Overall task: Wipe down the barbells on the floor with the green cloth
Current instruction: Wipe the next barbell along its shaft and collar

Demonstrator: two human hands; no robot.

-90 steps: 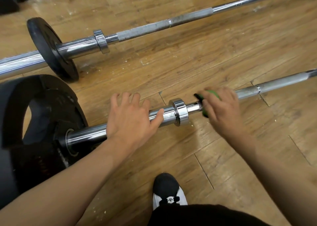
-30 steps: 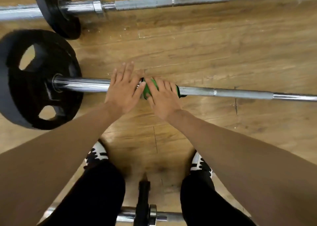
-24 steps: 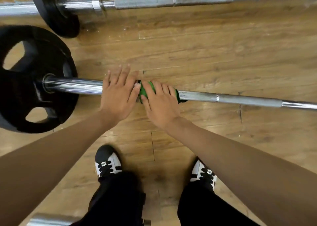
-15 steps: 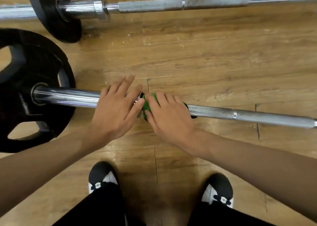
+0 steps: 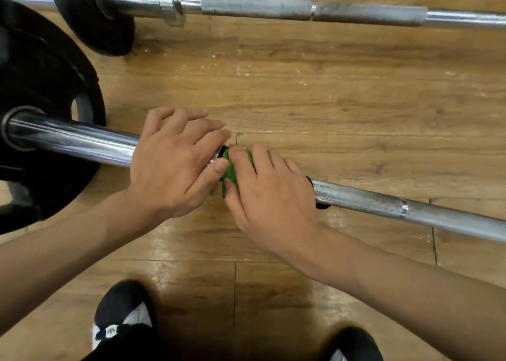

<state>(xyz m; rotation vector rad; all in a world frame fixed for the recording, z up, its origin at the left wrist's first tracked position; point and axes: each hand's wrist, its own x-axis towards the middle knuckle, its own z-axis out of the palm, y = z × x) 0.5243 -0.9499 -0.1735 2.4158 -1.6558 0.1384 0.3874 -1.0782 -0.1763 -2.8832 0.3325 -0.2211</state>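
Barbell (image 5: 383, 203) shaft: right hand (image 5: 271, 196) grips the green cloth (image 5: 229, 171) around it, left hand (image 5: 169, 166) rests loose-fingered just beside. Shoe (image 5: 120, 306) logo is blurred.

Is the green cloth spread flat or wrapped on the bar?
Wrapped: the green cloth bunches around the near barbell under the right hand.

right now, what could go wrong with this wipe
The left hand presses on the near barbell right against the green cloth, so its thumb could get rubbed or pinched as the right hand scrubs. The cloth is bunched small under that hand, so bare fingers may slide onto the knurled shaft. The bar might also roll on the wooden floor.
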